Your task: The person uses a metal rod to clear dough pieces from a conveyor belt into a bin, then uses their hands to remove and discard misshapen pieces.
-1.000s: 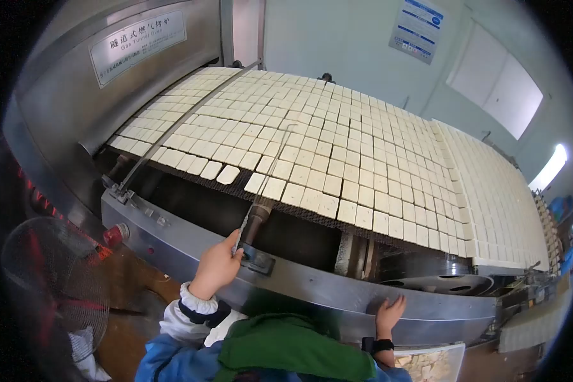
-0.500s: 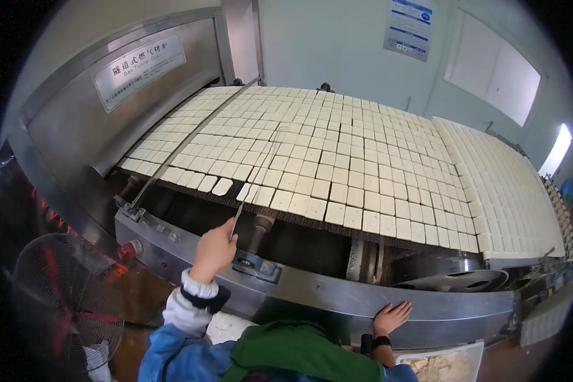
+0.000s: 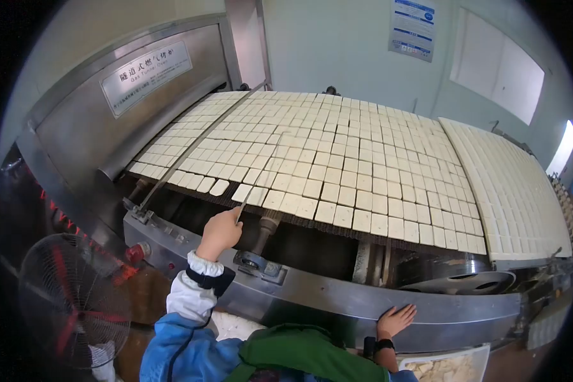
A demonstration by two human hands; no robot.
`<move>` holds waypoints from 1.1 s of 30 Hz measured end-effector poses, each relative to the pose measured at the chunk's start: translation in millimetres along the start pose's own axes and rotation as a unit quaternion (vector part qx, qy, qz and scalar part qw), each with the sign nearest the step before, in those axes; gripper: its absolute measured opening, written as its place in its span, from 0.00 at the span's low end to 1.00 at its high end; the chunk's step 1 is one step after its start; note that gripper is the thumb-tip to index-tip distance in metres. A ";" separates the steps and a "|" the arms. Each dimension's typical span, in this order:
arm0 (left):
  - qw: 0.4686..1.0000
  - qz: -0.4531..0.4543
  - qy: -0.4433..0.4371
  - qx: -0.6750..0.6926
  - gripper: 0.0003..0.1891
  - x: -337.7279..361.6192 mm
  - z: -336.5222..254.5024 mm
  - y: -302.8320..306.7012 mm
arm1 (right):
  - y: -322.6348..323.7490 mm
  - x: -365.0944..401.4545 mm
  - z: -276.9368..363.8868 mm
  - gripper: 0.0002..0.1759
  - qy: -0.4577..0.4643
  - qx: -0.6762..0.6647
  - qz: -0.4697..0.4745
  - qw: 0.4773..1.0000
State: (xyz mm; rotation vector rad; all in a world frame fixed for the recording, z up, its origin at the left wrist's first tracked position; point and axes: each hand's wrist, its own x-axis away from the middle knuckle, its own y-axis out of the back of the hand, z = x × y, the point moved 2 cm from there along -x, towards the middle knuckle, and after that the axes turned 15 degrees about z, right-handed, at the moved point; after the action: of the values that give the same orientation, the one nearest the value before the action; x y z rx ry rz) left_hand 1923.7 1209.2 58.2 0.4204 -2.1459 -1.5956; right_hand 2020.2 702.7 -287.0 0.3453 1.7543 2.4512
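Observation:
Rows of pale rectangular pieces [image 3: 337, 175] cover a dark mesh conveyor belt [image 3: 200, 194]. My left hand [image 3: 221, 233] is closed around a thin, flat metal tool [image 3: 244, 202], which points up at the near edge of the rows. The tool's tip lies by the front pieces, just right of a small gap beside a rounded end piece [image 3: 219, 187]. Farther right, my right hand [image 3: 396, 320] rests with its fingers spread on the steel side rail [image 3: 337, 304], holding nothing.
At the left stands a steel oven housing [image 3: 76, 121] with a sign. A wire fan [image 3: 75, 305] is below it, near a red button [image 3: 137, 252]. A narrow metal bar [image 3: 197, 141] crosses the belt. A bin of broken pieces [image 3: 449, 369] sits at bottom right.
The view has shifted slightly. My left hand has moved a little forward with the tool, and the front piece by the gap now lies straighter. My right hand stays on the rail.

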 end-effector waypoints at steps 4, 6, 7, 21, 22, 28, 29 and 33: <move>0.999 -0.028 0.013 0.017 0.17 19.2 -1.3 -9.2 | 1.7 -5.0 -11.0 0.37 0.004 0.016 -0.002 1.000; 0.999 -0.029 0.031 0.012 0.18 31.0 -9.7 -4.1 | 6.4 -11.8 -14.7 0.37 -0.007 0.007 0.020 1.000; 0.998 -0.037 0.034 0.042 0.17 42.3 -11.3 -3.7 | 6.3 -13.3 -15.7 0.37 -0.007 0.006 0.021 1.000; 0.994 -0.056 0.005 0.095 0.18 19.4 -27.1 -28.6 | 9.5 -35.9 -56.9 0.36 0.023 0.028 -0.048 0.998; 0.993 -0.079 0.007 0.086 0.18 10.0 -23.4 -27.6 | 10.4 -35.2 -58.3 0.36 0.022 0.028 -0.047 0.998; 0.972 -0.139 -0.077 0.172 0.15 -78.4 16.5 -17.9 | 20.8 -46.4 -69.6 0.36 0.016 0.041 -0.037 0.998; 0.967 -0.083 -0.021 0.241 0.14 -89.5 19.6 -12.8 | 21.9 -47.3 -72.8 0.37 0.013 0.045 -0.033 0.998; 0.917 0.017 0.067 0.394 0.18 -128.4 24.3 -9.6 | 29.3 -52.3 -80.4 0.37 0.014 0.031 -0.003 0.999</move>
State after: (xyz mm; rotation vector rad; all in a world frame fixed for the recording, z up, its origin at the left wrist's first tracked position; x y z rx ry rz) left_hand 2021.8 1288.5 22.6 0.6959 -2.5849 -0.5833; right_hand 2052.5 607.8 -290.4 0.3136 1.8427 2.4139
